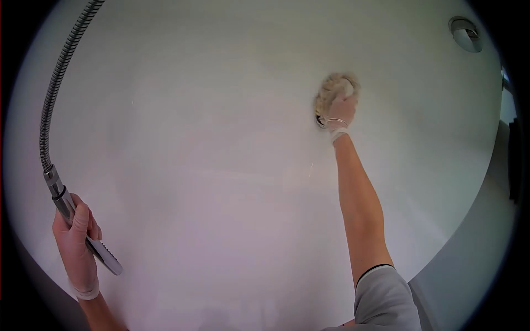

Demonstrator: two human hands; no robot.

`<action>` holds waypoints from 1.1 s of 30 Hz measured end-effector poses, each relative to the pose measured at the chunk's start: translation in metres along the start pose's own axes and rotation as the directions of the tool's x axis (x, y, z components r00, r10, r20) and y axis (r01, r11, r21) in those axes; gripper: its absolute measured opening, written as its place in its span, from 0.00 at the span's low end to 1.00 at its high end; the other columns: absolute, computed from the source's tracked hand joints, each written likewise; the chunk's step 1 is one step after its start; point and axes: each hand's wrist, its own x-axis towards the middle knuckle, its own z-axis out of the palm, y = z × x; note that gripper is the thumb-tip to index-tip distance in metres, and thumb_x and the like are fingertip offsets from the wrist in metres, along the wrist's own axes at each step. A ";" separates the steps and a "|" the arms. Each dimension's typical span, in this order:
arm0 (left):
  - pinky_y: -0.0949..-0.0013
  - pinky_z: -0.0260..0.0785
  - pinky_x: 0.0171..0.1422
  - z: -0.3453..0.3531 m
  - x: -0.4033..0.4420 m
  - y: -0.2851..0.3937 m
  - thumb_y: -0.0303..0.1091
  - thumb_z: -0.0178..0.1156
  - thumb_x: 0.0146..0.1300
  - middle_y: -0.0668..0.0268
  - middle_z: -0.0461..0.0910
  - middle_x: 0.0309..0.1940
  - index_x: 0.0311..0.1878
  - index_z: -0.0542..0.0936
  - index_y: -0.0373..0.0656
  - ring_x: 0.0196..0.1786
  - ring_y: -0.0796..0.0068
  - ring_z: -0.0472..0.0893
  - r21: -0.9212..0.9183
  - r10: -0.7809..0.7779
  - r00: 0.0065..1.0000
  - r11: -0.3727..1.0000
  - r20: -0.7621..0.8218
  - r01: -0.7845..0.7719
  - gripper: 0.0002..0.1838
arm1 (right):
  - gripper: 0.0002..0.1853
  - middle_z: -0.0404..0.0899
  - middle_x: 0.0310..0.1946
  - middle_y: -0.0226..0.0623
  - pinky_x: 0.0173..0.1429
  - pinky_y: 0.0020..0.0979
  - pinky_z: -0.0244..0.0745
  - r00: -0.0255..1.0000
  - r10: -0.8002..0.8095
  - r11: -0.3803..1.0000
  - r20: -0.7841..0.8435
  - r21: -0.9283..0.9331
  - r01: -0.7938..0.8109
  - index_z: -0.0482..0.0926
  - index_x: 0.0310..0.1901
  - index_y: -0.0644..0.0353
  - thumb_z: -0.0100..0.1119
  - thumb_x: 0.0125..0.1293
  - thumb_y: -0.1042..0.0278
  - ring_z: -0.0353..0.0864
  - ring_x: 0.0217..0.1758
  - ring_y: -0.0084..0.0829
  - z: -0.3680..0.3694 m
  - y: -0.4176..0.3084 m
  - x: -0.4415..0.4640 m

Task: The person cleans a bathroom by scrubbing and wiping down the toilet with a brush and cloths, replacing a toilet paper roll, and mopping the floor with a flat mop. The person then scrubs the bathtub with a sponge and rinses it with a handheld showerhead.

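Note:
At the lower left, my left hand, in a thin translucent glove, is closed around the handle of a chrome shower head. The shower head slants down to the right, and its ribbed metal hose runs up past the top edge. My right hand, gloved too, reaches far out and presses a fluffy beige scrubbing brush against the white bathtub. Some blur covers the brush. Part of a dark round drain shows beneath its lower left edge.
A chrome overflow fitting sits on the tub wall at the upper right. The tub's rim curves down the right side, with a dark object beyond it. My grey sleeve is at the lower right.

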 end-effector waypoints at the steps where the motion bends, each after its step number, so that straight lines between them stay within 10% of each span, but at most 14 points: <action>1: 0.78 0.56 0.27 -0.002 0.001 -0.002 0.42 0.55 0.66 0.74 0.61 0.19 0.32 0.67 0.44 0.21 0.85 0.61 0.027 0.006 1.000 1.000 -0.016 -0.006 0.14 | 0.16 0.77 0.26 0.50 0.34 0.46 0.71 0.937 -0.331 0.933 0.110 -0.113 0.342 0.71 0.33 0.63 0.50 0.67 0.56 0.77 0.29 0.52 0.012 -0.025 -0.043; 3: 0.78 0.57 0.27 -0.010 0.004 -0.011 0.41 0.56 0.66 0.74 0.61 0.19 0.32 0.67 0.44 0.21 0.85 0.62 0.078 0.007 1.000 0.997 -0.007 -0.007 0.13 | 0.12 0.76 0.23 0.45 0.34 0.47 0.70 0.792 -0.532 0.843 0.299 0.100 0.528 0.72 0.32 0.61 0.53 0.63 0.59 0.77 0.30 0.51 0.028 -0.045 -0.150; 6: 0.77 0.58 0.28 -0.027 0.016 -0.019 0.40 0.58 0.65 0.74 0.62 0.21 0.32 0.67 0.43 0.22 0.84 0.63 0.159 0.057 0.998 0.985 0.020 -0.059 0.13 | 0.07 0.76 0.22 0.43 0.34 0.46 0.70 0.254 -0.657 0.470 0.710 0.123 0.874 0.73 0.32 0.57 0.59 0.52 0.67 0.78 0.29 0.45 0.007 -0.027 -0.208; 8: 0.77 0.58 0.28 -0.031 0.018 -0.024 0.40 0.57 0.65 0.73 0.62 0.22 0.33 0.67 0.43 0.22 0.84 0.63 0.154 0.038 0.999 0.987 0.031 -0.043 0.13 | 0.06 0.76 0.22 0.42 0.33 0.44 0.71 0.291 -0.761 0.455 0.579 0.158 0.876 0.73 0.30 0.56 0.58 0.51 0.69 0.78 0.29 0.43 -0.007 -0.009 -0.149; 9: 0.78 0.58 0.28 -0.028 0.015 -0.018 0.39 0.57 0.65 0.74 0.62 0.21 0.33 0.67 0.43 0.22 0.84 0.63 0.141 0.039 0.999 0.989 0.012 -0.040 0.13 | 0.10 0.77 0.21 0.40 0.31 0.44 0.72 0.485 -0.800 0.534 0.353 0.053 0.844 0.73 0.30 0.55 0.57 0.58 0.59 0.78 0.26 0.42 -0.004 0.007 -0.098; 11: 0.78 0.58 0.28 -0.025 0.010 -0.013 0.39 0.57 0.65 0.73 0.62 0.21 0.33 0.67 0.43 0.22 0.84 0.63 0.083 0.035 0.999 0.996 0.010 -0.035 0.12 | 0.16 0.78 0.25 0.50 0.33 0.46 0.72 0.948 -0.252 0.957 0.193 -0.092 0.274 0.75 0.32 0.58 0.47 0.67 0.54 0.78 0.30 0.50 -0.015 0.001 -0.001; 12: 0.78 0.58 0.28 -0.025 0.008 -0.011 0.39 0.56 0.65 0.73 0.62 0.20 0.33 0.67 0.43 0.22 0.84 0.63 0.030 0.038 0.999 0.999 0.020 -0.039 0.12 | 0.18 0.80 0.30 0.50 0.36 0.44 0.74 0.997 -0.060 0.993 0.042 -0.098 0.064 0.76 0.33 0.59 0.46 0.68 0.53 0.80 0.32 0.49 -0.009 0.013 0.035; 15: 0.78 0.59 0.28 -0.021 0.003 -0.009 0.41 0.57 0.64 0.74 0.62 0.20 0.34 0.68 0.43 0.22 0.84 0.64 0.060 0.077 0.997 0.995 0.016 -0.078 0.13 | 0.16 0.82 0.32 0.44 0.41 0.37 0.75 0.963 -0.199 0.940 0.183 -0.241 0.240 0.76 0.34 0.61 0.52 0.65 0.54 0.82 0.38 0.41 0.033 -0.019 0.028; 18: 0.77 0.59 0.29 -0.015 0.002 -0.008 0.40 0.57 0.63 0.73 0.63 0.20 0.33 0.68 0.43 0.22 0.83 0.64 0.107 0.079 0.995 0.992 -0.052 -0.073 0.12 | 0.16 0.81 0.31 0.49 0.37 0.43 0.74 0.994 0.000 0.997 0.107 -0.075 0.008 0.74 0.36 0.61 0.49 0.68 0.54 0.82 0.36 0.46 0.092 -0.126 -0.042; 24: 0.78 0.60 0.32 0.012 -0.006 0.017 0.38 0.54 0.65 0.74 0.65 0.21 0.35 0.69 0.43 0.25 0.84 0.65 0.174 0.083 0.991 0.983 -0.110 -0.063 0.10 | 0.08 0.77 0.24 0.39 0.38 0.39 0.73 0.495 -0.803 0.536 0.332 0.037 0.844 0.74 0.32 0.57 0.59 0.54 0.65 0.78 0.32 0.41 0.106 -0.185 -0.138; 26: 0.78 0.60 0.33 0.007 -0.007 0.022 0.37 0.56 0.64 0.74 0.65 0.22 0.36 0.69 0.42 0.25 0.84 0.66 0.150 0.072 0.990 0.987 -0.124 -0.053 0.10 | 0.09 0.76 0.25 0.38 0.37 0.37 0.72 0.294 -0.911 0.382 0.290 0.320 0.867 0.72 0.31 0.57 0.61 0.50 0.67 0.76 0.33 0.38 0.085 -0.143 -0.155; 29: 0.79 0.60 0.33 -0.002 -0.003 0.013 0.35 0.57 0.63 0.74 0.64 0.22 0.36 0.69 0.41 0.25 0.84 0.65 0.082 0.075 0.993 0.994 -0.086 -0.068 0.09 | 0.11 0.78 0.30 0.43 0.39 0.41 0.72 -0.060 -0.753 0.248 0.655 0.368 0.896 0.75 0.34 0.61 0.61 0.55 0.63 0.77 0.39 0.40 0.072 -0.052 -0.185; 32: 0.80 0.60 0.32 0.007 0.018 -0.024 0.31 0.57 0.63 0.75 0.63 0.22 0.36 0.68 0.41 0.25 0.85 0.64 0.140 0.163 0.978 0.979 -0.130 -0.145 0.08 | 0.12 0.79 0.30 0.46 0.38 0.44 0.72 -0.073 -0.684 0.251 0.726 0.328 0.911 0.75 0.36 0.61 0.60 0.56 0.61 0.78 0.38 0.43 0.072 -0.039 -0.190; 33: 0.81 0.56 0.29 0.008 0.021 -0.040 0.27 0.58 0.62 0.76 0.60 0.21 0.34 0.68 0.41 0.25 0.86 0.61 0.203 0.240 0.965 0.955 -0.102 -0.216 0.08 | 0.12 0.79 0.29 0.46 0.37 0.45 0.72 0.075 -0.716 0.343 0.694 0.255 0.904 0.74 0.36 0.60 0.59 0.57 0.60 0.79 0.36 0.44 0.089 -0.058 -0.184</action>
